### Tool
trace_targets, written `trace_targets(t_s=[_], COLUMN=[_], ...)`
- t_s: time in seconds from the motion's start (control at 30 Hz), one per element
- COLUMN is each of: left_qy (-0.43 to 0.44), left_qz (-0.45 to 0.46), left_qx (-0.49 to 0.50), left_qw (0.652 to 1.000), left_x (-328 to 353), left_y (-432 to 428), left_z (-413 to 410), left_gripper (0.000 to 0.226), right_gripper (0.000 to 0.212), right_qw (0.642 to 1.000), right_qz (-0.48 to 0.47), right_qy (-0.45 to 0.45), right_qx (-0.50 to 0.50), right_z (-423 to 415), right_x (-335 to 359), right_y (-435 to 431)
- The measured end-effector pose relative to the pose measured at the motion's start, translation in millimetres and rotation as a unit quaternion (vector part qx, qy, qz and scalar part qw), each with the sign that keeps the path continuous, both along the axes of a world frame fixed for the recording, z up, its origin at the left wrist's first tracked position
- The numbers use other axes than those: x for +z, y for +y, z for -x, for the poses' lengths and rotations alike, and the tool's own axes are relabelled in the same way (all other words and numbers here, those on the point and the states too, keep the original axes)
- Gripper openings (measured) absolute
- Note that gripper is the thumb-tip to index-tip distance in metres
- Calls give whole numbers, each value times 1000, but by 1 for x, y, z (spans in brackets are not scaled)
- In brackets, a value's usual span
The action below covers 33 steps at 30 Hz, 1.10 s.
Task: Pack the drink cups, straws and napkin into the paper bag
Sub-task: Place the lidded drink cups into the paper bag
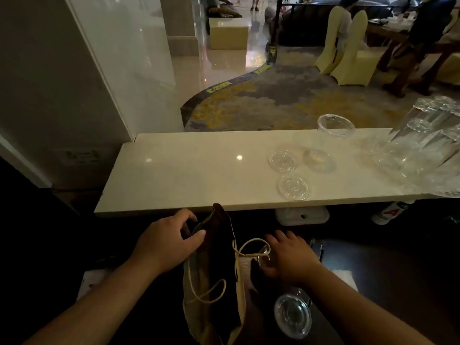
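Note:
A brown paper bag (214, 275) with pale cord handles stands open on the dark lower surface in front of me. My left hand (166, 242) grips the bag's left rim and holds it apart. My right hand (288, 260) is closed around a clear lidded drink cup (264, 255) just right of the bag's mouth, by one handle loop. A second clear lidded cup (293, 317) stands lower right, near my right forearm. A white napkin (346, 276) lies to the right, partly hidden by my arm. No straws can be made out.
A pale stone counter (199, 170) runs across above the bag. On it sit two clear lids (283, 160) (294, 187), an open clear cup (334, 135) and stacks of clear cups (428, 145) at the far right. A white sheet (92, 282) lies lower left.

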<state>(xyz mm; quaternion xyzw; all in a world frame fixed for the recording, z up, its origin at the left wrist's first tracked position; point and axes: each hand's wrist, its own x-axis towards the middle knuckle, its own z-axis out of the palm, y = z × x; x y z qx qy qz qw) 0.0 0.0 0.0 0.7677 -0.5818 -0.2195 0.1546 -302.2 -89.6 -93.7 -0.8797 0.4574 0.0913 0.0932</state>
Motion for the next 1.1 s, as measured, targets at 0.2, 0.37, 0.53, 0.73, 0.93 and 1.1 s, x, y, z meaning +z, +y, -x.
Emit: trace_targets(t_s=[0.2,0.37,0.53,0.73,0.93,1.1], left_qy=[59,142,224,299,322,327], left_qz=[-72,-127,-158,-183,-151,-116], left_qx=[2,14,25,16,15,16], left_qw=[996,982,961,936,934,938], left_x=[2,-5,-10,-10,-8,-8], left_y=[9,19,29,35,42,47], left_z=[-5,-15,-18,-18,-18,-15], left_gripper=[34,45,59,80,68,55], right_gripper=[106,93,83,88,99,100], right_qw=[993,989,989,992,993,995], right_qz=[-100,-130,-123,-87,-60,-33], right_qy=[42,46,62,75,96,81], right_qx=[-56,-60,-54,-51,-42,-39], right_z=[-1,-6,-9,-5,-13,-35], right_x=[-17,-17,0,70,170,236], right_y=[-1,-3,-3,1,-2,-1])
